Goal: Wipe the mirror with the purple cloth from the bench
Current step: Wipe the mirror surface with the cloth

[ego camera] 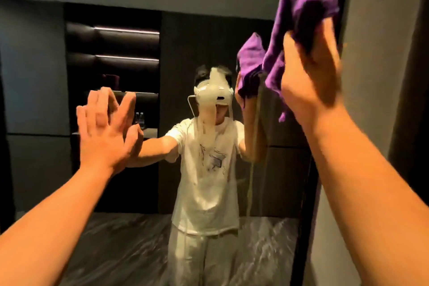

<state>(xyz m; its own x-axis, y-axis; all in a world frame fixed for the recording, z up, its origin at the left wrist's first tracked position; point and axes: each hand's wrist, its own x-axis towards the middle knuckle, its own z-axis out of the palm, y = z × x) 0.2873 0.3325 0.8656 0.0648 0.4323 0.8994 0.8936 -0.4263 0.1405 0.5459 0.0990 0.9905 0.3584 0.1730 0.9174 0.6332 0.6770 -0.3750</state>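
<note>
Right hand (311, 81) grips purple cloth (304, 7) against mirror (46, 65); left hand (106, 127) spread open.

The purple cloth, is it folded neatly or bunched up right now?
Bunched up. The purple cloth is crumpled in the right hand, with loose corners sticking up and hanging down near the mirror's right edge.

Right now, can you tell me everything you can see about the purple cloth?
The purple cloth is bright violet and looks soft and fuzzy, like a microfibre rag. It is crumpled, not folded, with loose corners flopping above and below the right hand, which grips it in a bunch. It is held high at the mirror's upper right, near the dark frame. The picture is blurry, so whether it presses the glass is unclear. Its purple reflection shows in the mirror just to its left.
</note>
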